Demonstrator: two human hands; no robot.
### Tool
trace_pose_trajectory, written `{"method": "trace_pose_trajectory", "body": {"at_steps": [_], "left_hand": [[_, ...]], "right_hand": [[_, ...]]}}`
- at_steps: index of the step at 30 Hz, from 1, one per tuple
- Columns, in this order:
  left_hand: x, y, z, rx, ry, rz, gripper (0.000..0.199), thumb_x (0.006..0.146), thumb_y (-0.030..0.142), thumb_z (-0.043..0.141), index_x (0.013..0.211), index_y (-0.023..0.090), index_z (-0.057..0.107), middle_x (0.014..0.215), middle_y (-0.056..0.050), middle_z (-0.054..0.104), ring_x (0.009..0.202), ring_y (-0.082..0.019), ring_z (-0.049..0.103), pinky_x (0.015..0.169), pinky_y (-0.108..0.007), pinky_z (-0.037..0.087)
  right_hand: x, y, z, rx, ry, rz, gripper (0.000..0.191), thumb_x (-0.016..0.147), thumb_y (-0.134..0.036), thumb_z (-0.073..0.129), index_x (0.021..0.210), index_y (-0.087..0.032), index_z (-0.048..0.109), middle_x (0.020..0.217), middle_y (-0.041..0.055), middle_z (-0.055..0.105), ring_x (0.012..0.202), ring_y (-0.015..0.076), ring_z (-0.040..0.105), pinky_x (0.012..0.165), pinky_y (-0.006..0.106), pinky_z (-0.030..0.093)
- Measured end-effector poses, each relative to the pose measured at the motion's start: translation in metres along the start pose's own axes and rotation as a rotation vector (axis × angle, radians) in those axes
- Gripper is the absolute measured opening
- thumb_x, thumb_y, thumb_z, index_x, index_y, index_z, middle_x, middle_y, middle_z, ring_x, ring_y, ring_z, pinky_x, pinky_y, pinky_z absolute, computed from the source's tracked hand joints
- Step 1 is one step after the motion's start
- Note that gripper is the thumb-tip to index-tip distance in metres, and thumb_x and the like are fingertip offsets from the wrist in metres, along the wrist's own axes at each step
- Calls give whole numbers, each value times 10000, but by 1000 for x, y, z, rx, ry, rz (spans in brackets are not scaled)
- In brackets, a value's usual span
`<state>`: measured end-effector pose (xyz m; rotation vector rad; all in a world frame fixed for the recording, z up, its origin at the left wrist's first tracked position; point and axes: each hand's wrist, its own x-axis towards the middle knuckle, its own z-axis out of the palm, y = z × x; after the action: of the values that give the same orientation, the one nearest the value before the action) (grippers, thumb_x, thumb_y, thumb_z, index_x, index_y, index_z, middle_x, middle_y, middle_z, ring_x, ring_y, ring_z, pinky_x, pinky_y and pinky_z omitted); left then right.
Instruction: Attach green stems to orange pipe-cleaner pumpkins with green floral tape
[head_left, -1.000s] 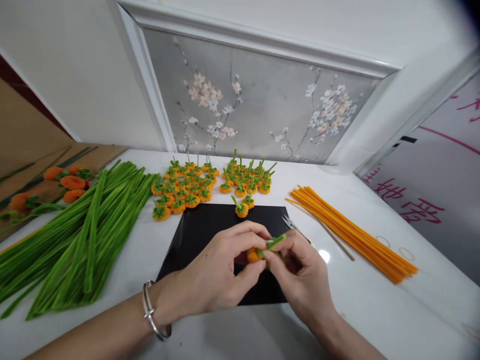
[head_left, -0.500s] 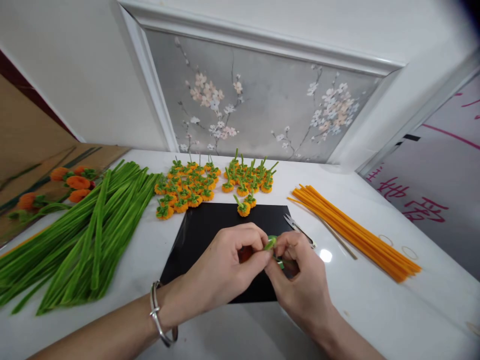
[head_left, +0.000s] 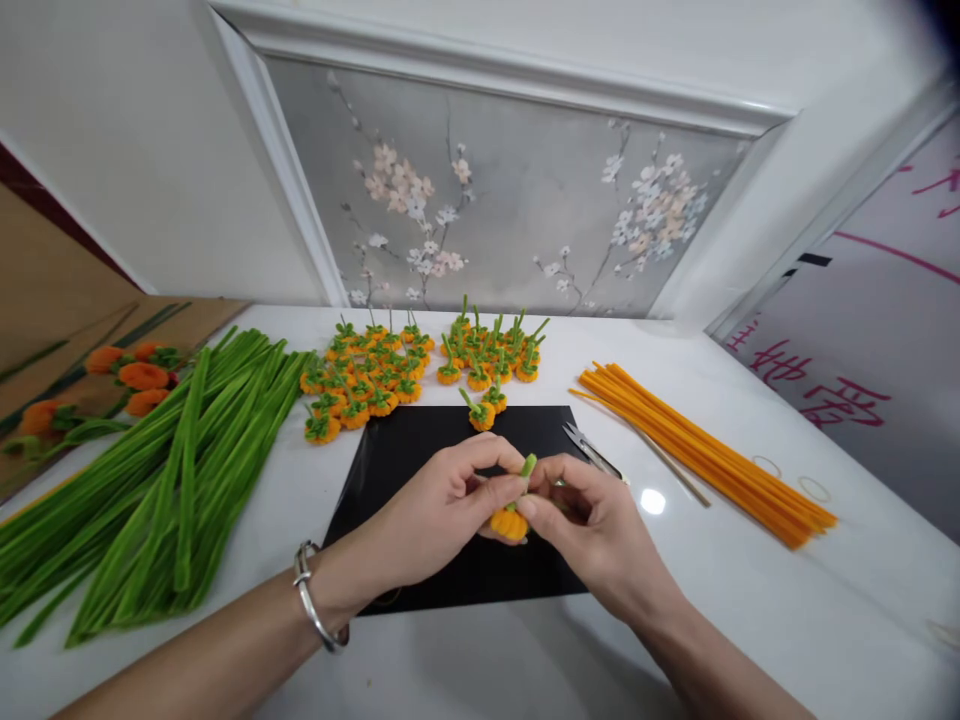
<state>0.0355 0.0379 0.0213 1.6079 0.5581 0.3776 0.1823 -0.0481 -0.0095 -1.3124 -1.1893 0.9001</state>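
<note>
Over the black mat (head_left: 405,450), both hands close on one small orange pipe-cleaner pumpkin (head_left: 509,524) with a green stem pointing up. My left hand (head_left: 450,505), a silver bangle on its wrist, pinches it at the stem from the left. My right hand (head_left: 592,520) grips it from the right with thumb and fingers. Part of the pumpkin is hidden behind the fingers. Just beyond the hands, another pumpkin (head_left: 481,416) stands at the mat's far edge. A pair of snips (head_left: 592,452) lies by the mat's right edge.
Rows of finished-looking pumpkins (head_left: 360,375) and a second cluster (head_left: 491,355) stand near the wall. Green pipe cleaners (head_left: 172,480) spread across the left. Orange pipe cleaners (head_left: 705,455) lie at right beside a thin stick (head_left: 675,465). Orange flowers (head_left: 142,376) rest far left.
The pumpkin between my hands has turned so its orange body now shows below the fingers and its green stem stands up. The view has shifted slightly.
</note>
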Motion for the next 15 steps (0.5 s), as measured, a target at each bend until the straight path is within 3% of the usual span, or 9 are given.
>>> {"method": "trace_pose_trajectory", "body": {"at_steps": [3,8,12,15], "left_hand": [[1,2,-1,-142,-72,-89,171,899,346,547,877,177,541,800,27,538,703,-93,582,640,-260,579],[3,5,-4,-158,-183,-107,204,893,368,556,859,169,529,851,-15,583,761,-149,651,561,-249,589],[4,4,-6,-153,-165,-102,200,913,392,514,956,198,528,854,8,542,719,-110,621,618,-274,597],[1,3,-6,-33,-29,16,268,855,404,600,1038,233,506,966,-6,523,855,-142,609,662,-254,576]], "right_hand": [[2,0,-3,90,-66,14,117,792,-283,664,796,-167,675,725,-6,530,599,94,479,541,234,394],[3,-2,-7,310,-204,93,134,756,-308,718,780,-176,723,786,-3,521,580,95,558,569,264,463],[2,-3,-6,154,-93,8,130,782,-277,682,725,-165,710,751,10,542,631,106,527,574,251,425],[1,-1,-3,44,31,-73,131,796,-257,655,705,-167,683,728,9,543,602,98,477,520,236,368]]}}
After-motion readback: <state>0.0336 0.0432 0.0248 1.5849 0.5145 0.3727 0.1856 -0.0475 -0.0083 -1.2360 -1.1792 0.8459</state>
